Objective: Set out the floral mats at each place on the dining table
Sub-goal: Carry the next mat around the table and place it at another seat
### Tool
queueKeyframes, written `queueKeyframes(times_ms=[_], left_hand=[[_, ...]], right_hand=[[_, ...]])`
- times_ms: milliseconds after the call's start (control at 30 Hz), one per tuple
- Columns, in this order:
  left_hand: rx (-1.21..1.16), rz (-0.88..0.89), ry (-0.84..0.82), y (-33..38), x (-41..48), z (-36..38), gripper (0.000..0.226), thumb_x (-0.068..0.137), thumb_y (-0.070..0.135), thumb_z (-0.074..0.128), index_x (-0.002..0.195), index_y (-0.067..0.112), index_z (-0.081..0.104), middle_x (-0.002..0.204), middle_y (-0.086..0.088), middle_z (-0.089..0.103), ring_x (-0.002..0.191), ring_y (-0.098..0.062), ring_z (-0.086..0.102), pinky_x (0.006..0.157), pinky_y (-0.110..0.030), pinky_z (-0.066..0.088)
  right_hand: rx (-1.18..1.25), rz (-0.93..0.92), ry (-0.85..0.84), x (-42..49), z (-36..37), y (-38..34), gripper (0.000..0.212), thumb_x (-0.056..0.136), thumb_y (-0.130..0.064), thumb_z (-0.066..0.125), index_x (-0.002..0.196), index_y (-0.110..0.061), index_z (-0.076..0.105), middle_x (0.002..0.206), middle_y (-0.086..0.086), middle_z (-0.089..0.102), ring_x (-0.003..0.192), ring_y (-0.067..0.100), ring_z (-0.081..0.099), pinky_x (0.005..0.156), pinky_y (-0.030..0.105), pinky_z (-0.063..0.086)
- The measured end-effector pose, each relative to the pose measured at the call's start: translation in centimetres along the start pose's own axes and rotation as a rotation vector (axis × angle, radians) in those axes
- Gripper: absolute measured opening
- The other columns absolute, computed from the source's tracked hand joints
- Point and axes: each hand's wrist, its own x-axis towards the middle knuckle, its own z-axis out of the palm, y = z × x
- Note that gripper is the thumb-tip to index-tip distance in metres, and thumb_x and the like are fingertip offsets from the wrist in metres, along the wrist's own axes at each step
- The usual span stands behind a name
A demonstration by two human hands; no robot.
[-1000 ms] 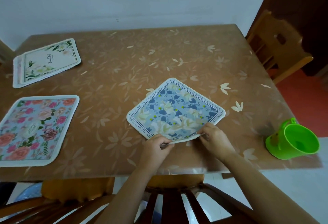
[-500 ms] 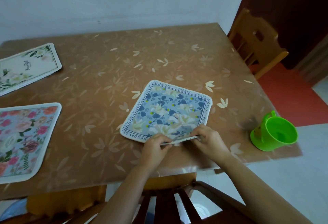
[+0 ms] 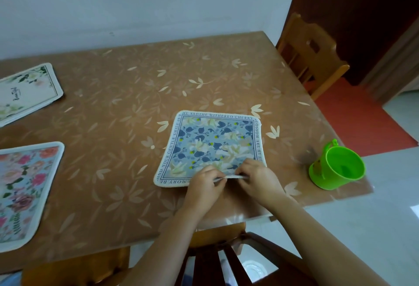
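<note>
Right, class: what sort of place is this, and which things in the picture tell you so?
Most likely a home dining area: a dining table under a leaf-patterned cover, wooden chairs pulled up to it, and floral place mats such as the blue one laid out.

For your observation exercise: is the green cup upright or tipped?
Tipped: the green cup lies tilted on the table, its mouth facing the camera.
</note>
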Motion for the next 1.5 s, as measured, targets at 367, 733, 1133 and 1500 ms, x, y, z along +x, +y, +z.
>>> queueKeyframes(times_ms=[367, 733, 1133, 1500], left_hand=[[0.143, -0.037, 0.054, 0.4, 2.7, -8.3, 0.006, 0.078, 0.011, 0.068, 0.083, 0.011, 0.072, 0.084, -0.003, 0.067, 0.082, -0.017, 0.059, 0.069, -0.022, 0.040], [0.297, 0.138, 0.229, 9.4, 9.1, -19.0, 0.005, 0.080, 0.015, 0.067, 0.082, 0.013, 0.071, 0.084, 0.000, 0.066, 0.082, -0.018, 0.057, 0.075, -0.034, 0.044], [0.355, 0.101, 0.418, 9.3, 12.5, -21.8, 0.009, 0.083, 0.017, 0.063, 0.083, 0.015, 0.072, 0.088, 0.002, 0.067, 0.082, -0.017, 0.057, 0.073, -0.031, 0.044], [0.270, -0.075, 0.023, -4.7, 3.9, -8.2, 0.006, 0.079, 0.009, 0.066, 0.083, 0.004, 0.068, 0.087, -0.011, 0.064, 0.087, -0.030, 0.059, 0.074, -0.040, 0.044]], right_hand=[[0.087, -0.047, 0.093, 3.8, -6.9, -4.0, 0.004, 0.078, -0.008, 0.066, 0.081, -0.007, 0.068, 0.088, 0.005, 0.065, 0.084, 0.024, 0.060, 0.068, 0.039, 0.049], [-0.128, -0.071, 0.081, 9.3, -18.1, -11.6, 0.011, 0.083, -0.021, 0.062, 0.091, -0.013, 0.064, 0.091, 0.001, 0.061, 0.084, 0.019, 0.057, 0.074, 0.038, 0.051], [0.006, -0.206, 0.393, 15.3, -15.8, -12.2, 0.006, 0.078, -0.007, 0.066, 0.079, -0.002, 0.063, 0.082, 0.013, 0.059, 0.077, 0.028, 0.054, 0.065, 0.033, 0.038], [0.140, -0.013, 0.006, 8.9, 0.2, -2.4, 0.006, 0.071, 0.000, 0.068, 0.074, -0.005, 0.068, 0.081, 0.009, 0.063, 0.078, 0.026, 0.061, 0.067, 0.037, 0.049]])
